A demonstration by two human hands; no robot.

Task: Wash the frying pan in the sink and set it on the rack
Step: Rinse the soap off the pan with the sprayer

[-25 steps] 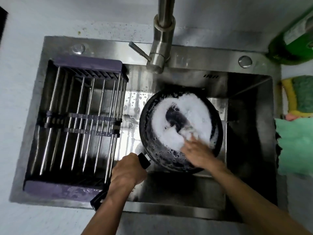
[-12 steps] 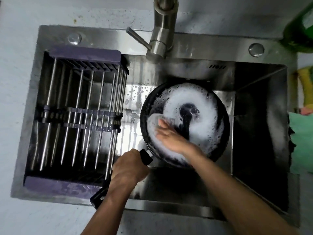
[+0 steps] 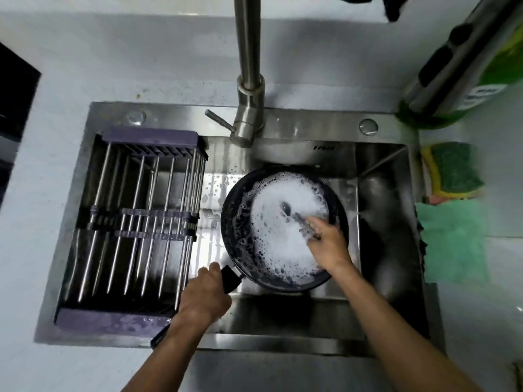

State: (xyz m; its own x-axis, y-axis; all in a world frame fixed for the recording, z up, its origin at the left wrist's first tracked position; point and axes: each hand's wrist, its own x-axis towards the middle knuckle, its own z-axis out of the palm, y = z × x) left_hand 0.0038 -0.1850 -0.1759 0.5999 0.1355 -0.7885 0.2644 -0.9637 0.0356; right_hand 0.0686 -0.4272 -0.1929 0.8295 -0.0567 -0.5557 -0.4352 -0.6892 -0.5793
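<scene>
A black frying pan (image 3: 240, 222), full of white foam, sits in the steel sink (image 3: 283, 315) below the tap. My left hand (image 3: 206, 295) grips the pan's black handle at the pan's near left. My right hand (image 3: 328, 244) is inside the pan at its right side and presses a foam-covered scrubber against the pan's bottom; the scrubber is mostly hidden by fingers and suds. The rack (image 3: 135, 219), purple-ended with steel rods, spans the sink's left half and holds nothing.
The tap (image 3: 249, 80) rises over the pan from the sink's back rim. On the counter to the right lie a green-and-yellow sponge (image 3: 452, 171) and a green cloth (image 3: 450, 239). A green bottle (image 3: 481, 80) stands at the back right.
My right hand swept from the pan's left side across to its right side, spreading the foam. My left hand kept its grip on the handle. The camera view shifted back.
</scene>
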